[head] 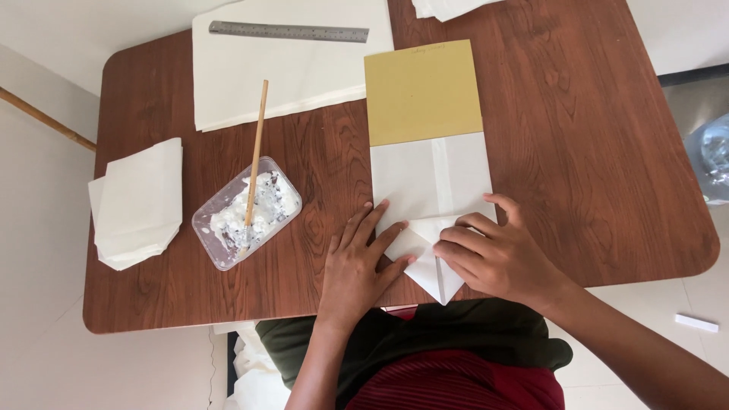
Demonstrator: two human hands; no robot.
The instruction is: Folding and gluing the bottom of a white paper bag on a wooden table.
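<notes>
While both hands press down near the front edge of the tabletop [577, 152], a folded white paper [429, 190] lies under them, its lower end folded into a point that juts just past that edge. The left hand [361, 262] lies open and flat, fingers spread, its fingertips resting on the left flap of the fold. The right hand [493, 254] is half curled, fingers bent and pressing onto the right flap — it grips nothing that I can see, only bears down on the crease. A sheet of mustard-yellow card [422, 91] sticks out of the paper's far end and reaches toward the back edge of the tabletop.

Left of the paper, near the middle of the tabletop, stands a clear plastic tub [247, 212] smeared with white paste, and a thin wooden stick [256, 152] leans in it, its top slanting toward the back edge. At the left edge sits a small stack of folded white paper [140, 201]. Along the back edge lie large white sheets [288, 68] with a metal ruler [288, 32] on top — well apart from the hands. More white paper [448, 7] shows at the back edge, cut off by the frame.
</notes>
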